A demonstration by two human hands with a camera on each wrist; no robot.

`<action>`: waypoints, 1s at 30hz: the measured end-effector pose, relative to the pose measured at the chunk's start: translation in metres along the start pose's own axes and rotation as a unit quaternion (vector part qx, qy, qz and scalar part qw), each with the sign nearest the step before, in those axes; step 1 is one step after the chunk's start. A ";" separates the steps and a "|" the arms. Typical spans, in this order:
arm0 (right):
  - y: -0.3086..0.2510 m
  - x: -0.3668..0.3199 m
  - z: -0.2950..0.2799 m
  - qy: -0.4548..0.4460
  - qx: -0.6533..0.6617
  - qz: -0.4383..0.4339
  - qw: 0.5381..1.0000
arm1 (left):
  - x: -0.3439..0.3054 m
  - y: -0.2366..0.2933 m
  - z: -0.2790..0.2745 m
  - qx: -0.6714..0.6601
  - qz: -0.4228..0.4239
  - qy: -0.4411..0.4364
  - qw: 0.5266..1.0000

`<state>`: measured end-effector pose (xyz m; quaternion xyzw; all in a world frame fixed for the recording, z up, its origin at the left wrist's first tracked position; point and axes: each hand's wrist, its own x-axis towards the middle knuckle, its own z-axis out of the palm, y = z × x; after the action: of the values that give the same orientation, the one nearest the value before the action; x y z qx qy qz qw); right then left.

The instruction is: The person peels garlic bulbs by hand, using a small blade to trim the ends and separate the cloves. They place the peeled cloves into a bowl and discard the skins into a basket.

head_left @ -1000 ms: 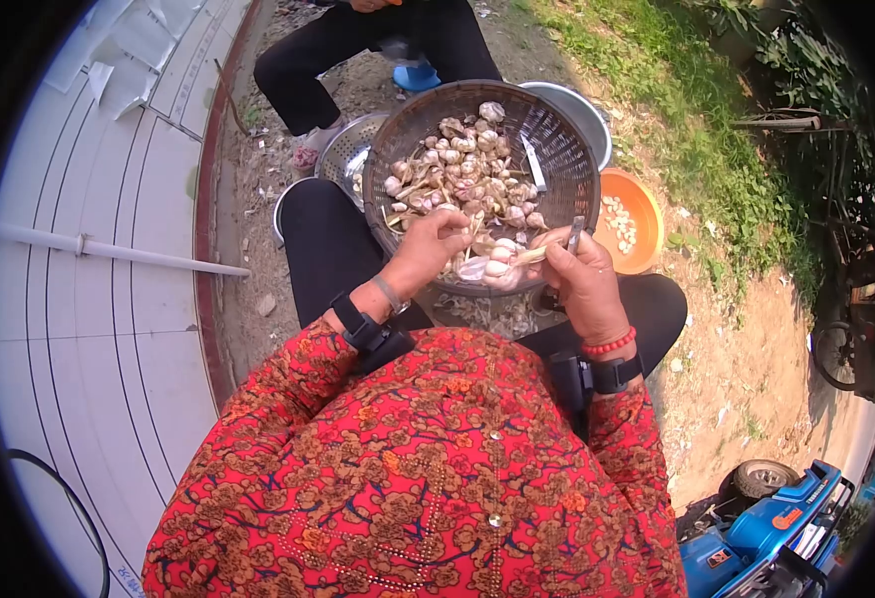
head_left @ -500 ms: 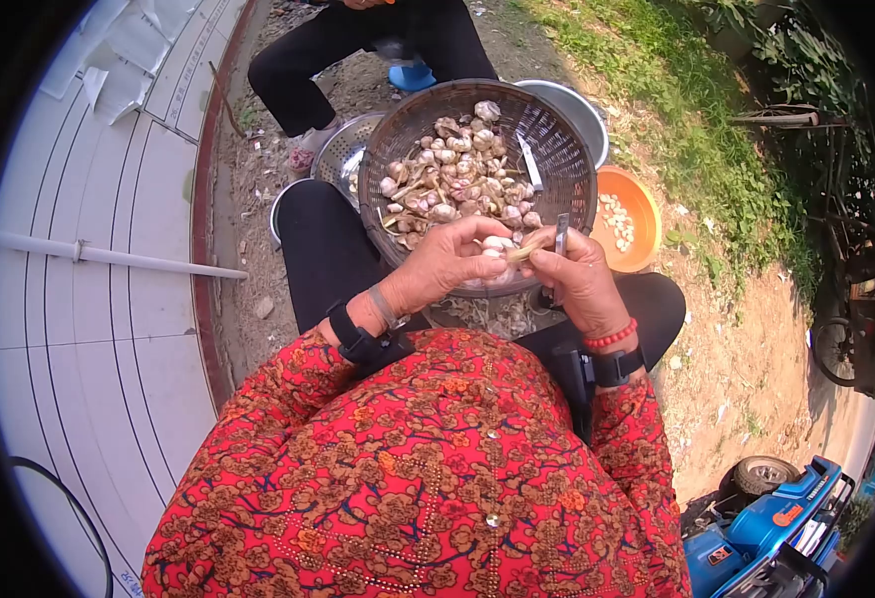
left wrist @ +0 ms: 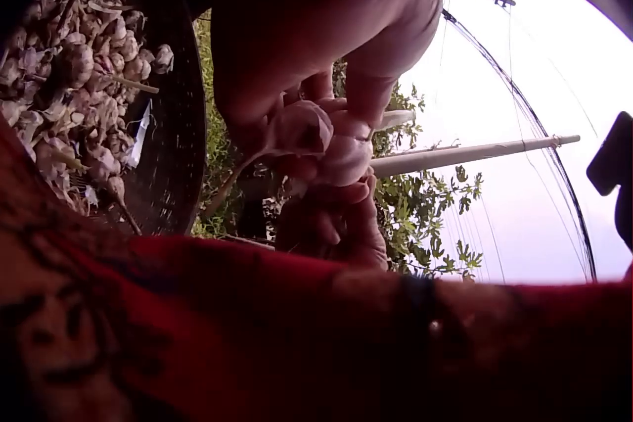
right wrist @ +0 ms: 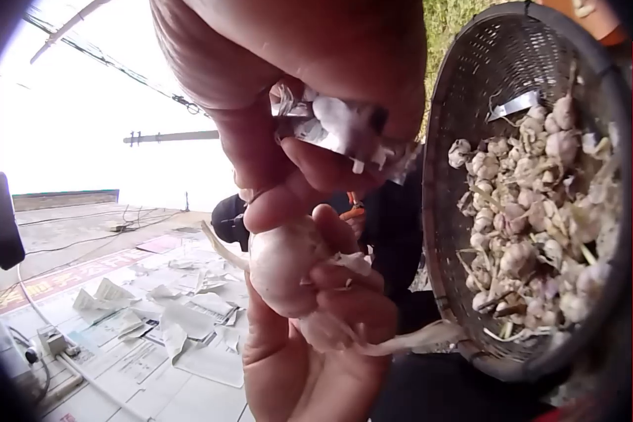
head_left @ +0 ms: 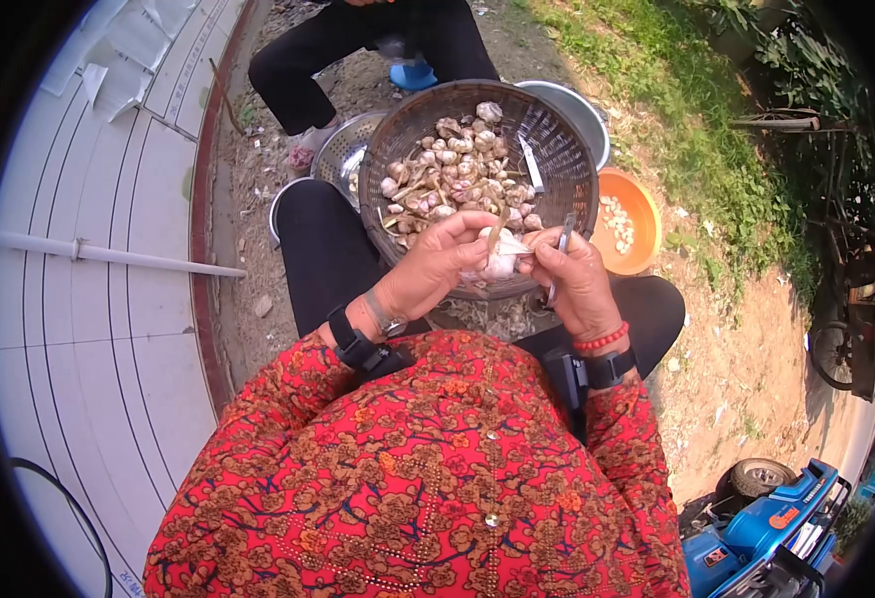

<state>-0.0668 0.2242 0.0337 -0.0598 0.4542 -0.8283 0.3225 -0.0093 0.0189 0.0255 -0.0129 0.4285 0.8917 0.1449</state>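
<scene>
Over the near rim of a woven basket [head_left: 579, 189], my left hand [head_left: 428, 274] holds a garlic bulb [head_left: 500, 261] between thumb and fingers. Its dry stem [head_left: 495, 224] points away from me in the head view. My right hand [head_left: 579, 282] grips a small knife [head_left: 565, 235], the metal blade sticking up past the fingers. Thumb and fingertips of that hand also meet the bulb's side, at a pale flap of skin. In the right wrist view the bulb [right wrist: 285, 269] looks white and smooth, and the blade [right wrist: 331, 130] lies tucked within the fingers.
Many garlic bulbs [head_left: 457, 164] fill the basket, where a white-and-grey knife [head_left: 531, 164] also lies. An orange bowl [head_left: 647, 224] of peeled cloves stands right, a metal basin [head_left: 592, 130] behind, a perforated colander [head_left: 343, 149] left. Another person [head_left: 358, 40] sits opposite.
My left hand has come from over the basket to the bulb and now holds it. The stem, earlier in my right hand, now points away from me. My right fingers have shifted to the bulb's side.
</scene>
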 end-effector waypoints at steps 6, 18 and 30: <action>0.010 0.001 0.001 0.055 0.075 -0.006 0.996 | -0.003 0.002 0.005 0.023 0.014 0.004 1.000; -0.003 -0.001 0.016 0.035 0.060 -0.038 0.997 | -0.008 0.009 0.012 0.012 0.025 -0.003 1.000; -0.014 0.000 0.022 -0.029 0.017 -0.009 0.999 | -0.009 0.024 0.027 0.227 -0.055 -0.022 0.972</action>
<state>-0.0643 0.2139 0.0573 -0.0820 0.4304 -0.8364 0.3293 -0.0047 0.0233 0.0621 0.0168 0.6151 0.7619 0.2022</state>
